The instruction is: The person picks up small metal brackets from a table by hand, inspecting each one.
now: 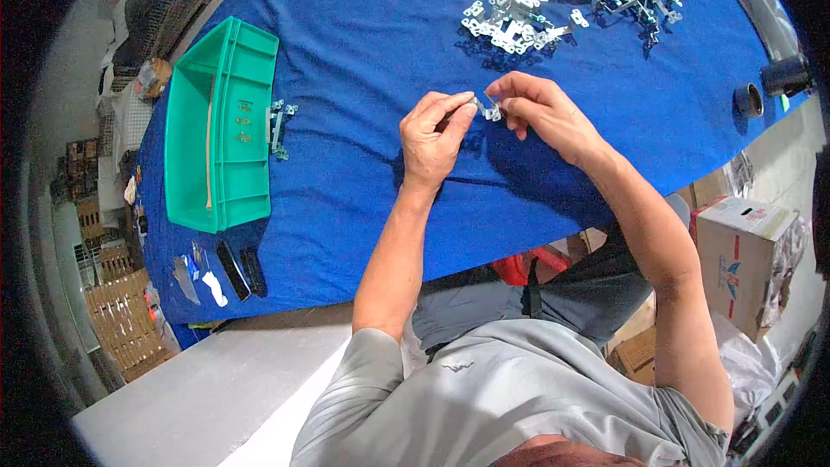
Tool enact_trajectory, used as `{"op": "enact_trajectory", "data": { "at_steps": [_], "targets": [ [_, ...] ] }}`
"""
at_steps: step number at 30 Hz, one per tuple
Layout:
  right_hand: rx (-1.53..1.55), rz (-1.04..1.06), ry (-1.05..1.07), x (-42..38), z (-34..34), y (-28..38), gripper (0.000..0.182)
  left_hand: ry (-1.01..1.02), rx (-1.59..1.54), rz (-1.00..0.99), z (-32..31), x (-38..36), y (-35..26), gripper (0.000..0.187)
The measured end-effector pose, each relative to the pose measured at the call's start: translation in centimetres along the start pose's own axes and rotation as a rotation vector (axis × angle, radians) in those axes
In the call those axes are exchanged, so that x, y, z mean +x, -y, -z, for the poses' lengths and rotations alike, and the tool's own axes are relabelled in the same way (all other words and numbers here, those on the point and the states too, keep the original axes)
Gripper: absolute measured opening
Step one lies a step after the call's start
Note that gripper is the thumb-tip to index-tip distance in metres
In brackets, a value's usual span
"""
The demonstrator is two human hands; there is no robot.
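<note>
Above the blue cloth, a small shiny metal bracket (492,112) sits between my two hands. My left hand (430,138) pinches its left end between thumb and fingers. On the other side, the fingers of my right hand (549,117) close on the bracket's right end, partly covering it. Its exact shape is hard to make out at this size. Farther back on the cloth lies a loose pile of similar metal brackets (519,33), spreading to the right.
To the left stands a green plastic bin (245,169), with several metal pieces (278,128) beside its right wall. Dark tools (233,270) lie near the front left edge. A roll of tape (749,100) sits at the far right. A cardboard box (735,251) stands below the table.
</note>
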State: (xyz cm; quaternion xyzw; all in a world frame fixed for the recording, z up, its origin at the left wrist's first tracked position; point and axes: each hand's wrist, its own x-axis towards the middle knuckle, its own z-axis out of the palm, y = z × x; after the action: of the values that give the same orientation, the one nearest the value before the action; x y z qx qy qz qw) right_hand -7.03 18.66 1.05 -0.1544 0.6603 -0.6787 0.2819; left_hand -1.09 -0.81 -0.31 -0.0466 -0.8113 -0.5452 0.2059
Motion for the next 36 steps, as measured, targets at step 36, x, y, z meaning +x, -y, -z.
{"op": "enact_trajectory", "data": {
  "at_steps": [36],
  "targets": [
    [-0.356,0.099,-0.086,-0.1,-0.6,-0.3,0.022,-0.123,-0.118,0.289,-0.3,-0.3,0.8,0.014]
  ]
}}
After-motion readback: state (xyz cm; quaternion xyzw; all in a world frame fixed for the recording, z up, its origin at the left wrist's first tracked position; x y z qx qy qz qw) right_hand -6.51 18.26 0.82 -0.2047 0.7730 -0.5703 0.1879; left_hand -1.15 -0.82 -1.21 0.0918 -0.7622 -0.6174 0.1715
